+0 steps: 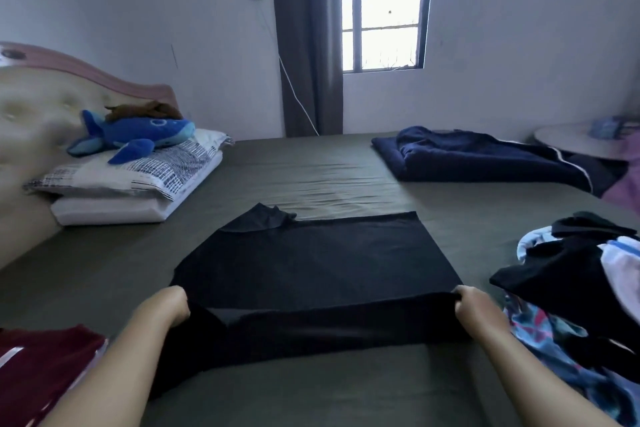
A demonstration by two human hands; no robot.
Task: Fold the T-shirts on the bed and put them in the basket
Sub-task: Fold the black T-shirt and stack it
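Two hands hold one black T-shirt that lies spread on the bed, in the middle of the view. From the left side: a dark red garment with pale stripes lies at the lower left corner, near the left forearm. Further back on the left there is a padded headboard, and in front of it two pillows are stacked, the upper one with a dark printed pattern. A blue plush whale rests on the top pillow, and something brown lies on the whale's back.

The left hand grips the near left part of the black T-shirt, with its fingers curled into the cloth. The shirt's near edge is raised between the two hands, and a band of cloth hangs down from it toward the person. The far part of the shirt lies flat on the olive-green sheet, and one sleeve sticks out at the far left corner. The right hand pinches the near right part of the same shirt, fingers closed on the fabric.

Behind the bed a dark curtain hangs beside a barred window. To the right, a dark blue folded blanket lies on the far side of the bed. At the right edge a pile of unfolded clothes, black, white and patterned blue, lies just beside the right hand.
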